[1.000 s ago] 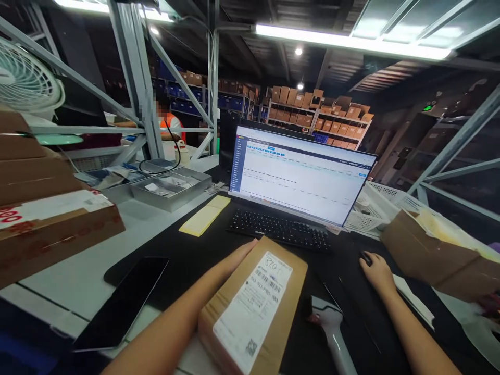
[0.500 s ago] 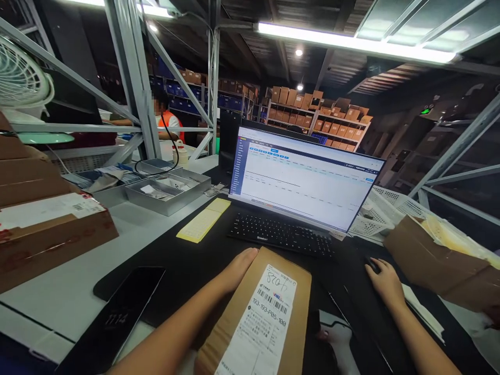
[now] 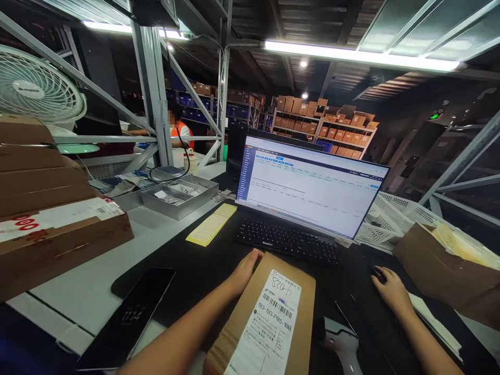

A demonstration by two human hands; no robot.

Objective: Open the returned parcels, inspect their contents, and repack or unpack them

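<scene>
Head view: my left hand holds the labelled carton along its far left side, fingers partly hidden by it; the carton sits this side of the keyboard. My right hand curls over the mouse, near the grey scanner.

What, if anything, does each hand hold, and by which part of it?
The left hand holds the box at its far left edge; the right hand rests over the mouse, mostly covering it, so its exact grip is hidden.
</scene>
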